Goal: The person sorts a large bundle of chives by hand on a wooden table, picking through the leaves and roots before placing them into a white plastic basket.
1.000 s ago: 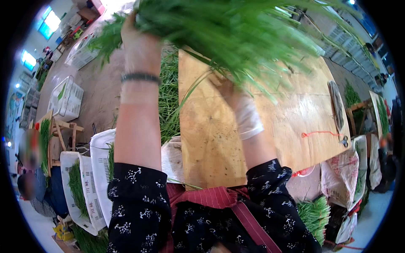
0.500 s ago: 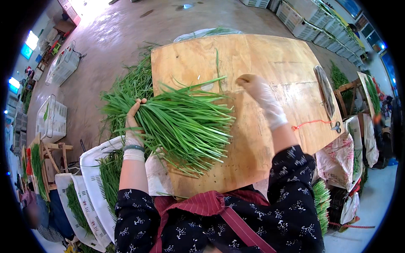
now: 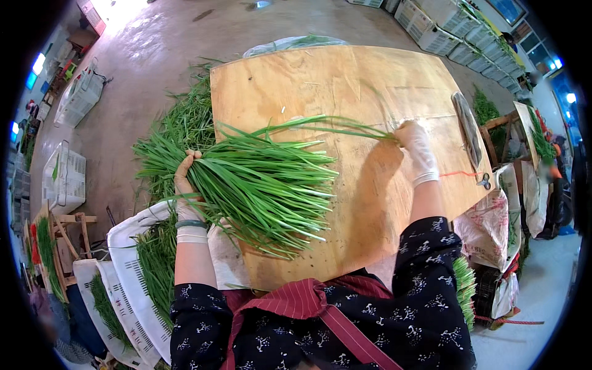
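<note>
Our left hand point(image 3: 187, 174) has its fingers point(image 3: 190, 154) wrapped around the leafy part of a bundle of green stalks point(image 3: 274, 179), which lies across the left edge of the wooden tabletop point(image 3: 333, 77), pale ends pointing right. With our gloved right hand point(image 3: 417, 147), fingers pinched closed, we grip a few long blades point(image 3: 354, 130) stretching from the bundle; scissors point(image 3: 485, 181) lie near the right edge

Garlic chives point(image 3: 271, 185) fan across a plywood tabletop point(image 3: 296, 83) at 9 o'clock, red cord point(image 3: 457, 173) and scissors point(image 3: 485, 181) at 3, a gray strip point(image 3: 467, 131) at 2
</note>
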A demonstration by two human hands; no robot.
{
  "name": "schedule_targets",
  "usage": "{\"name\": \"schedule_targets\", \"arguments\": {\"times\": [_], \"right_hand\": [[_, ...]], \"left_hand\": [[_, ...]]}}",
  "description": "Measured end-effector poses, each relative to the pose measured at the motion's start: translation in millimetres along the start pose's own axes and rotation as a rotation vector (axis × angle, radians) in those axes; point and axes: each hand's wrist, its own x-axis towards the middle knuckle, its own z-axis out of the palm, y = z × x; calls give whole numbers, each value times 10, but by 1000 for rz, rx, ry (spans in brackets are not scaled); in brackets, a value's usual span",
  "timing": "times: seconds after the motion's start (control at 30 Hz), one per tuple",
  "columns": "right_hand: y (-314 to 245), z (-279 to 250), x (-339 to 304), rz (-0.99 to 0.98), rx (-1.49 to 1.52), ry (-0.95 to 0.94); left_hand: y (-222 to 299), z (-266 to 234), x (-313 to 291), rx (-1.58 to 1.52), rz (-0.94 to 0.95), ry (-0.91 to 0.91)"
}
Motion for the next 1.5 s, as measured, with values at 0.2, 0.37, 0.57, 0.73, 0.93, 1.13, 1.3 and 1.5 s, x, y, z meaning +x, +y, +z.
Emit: {"name": "schedule_targets", "arguments": {"times": [0.2,0.37,0.57,0.73,0.93,1.13,1.3,1.5], "right_hand": [[-555,-1152,590,-259,462,251],[-1858,-759,480,-738,803,255],[-1942,428,-434,-941,75,-341],[-1140,436,-880,-824,501,-562],[-646,108,-1073,-458,757,-603],[-484,239,-797,-386,480,-301],[-276,252,-900,-372,398,-126],[-912,92,-1491,-968,244,329]], "left_hand": [[-3,60,11,-18,-22,-58],[-23,143,-25,-7,-19,-10],[27,241,-49,2,27,-48],[-134,742,210,-14,-59,-112],[-433,1464,538,281,-89,-257],[292,728,366,726,179,275],[185,371,-638,801,200,264],[-567,468,-1506,1361,209,38]]}}
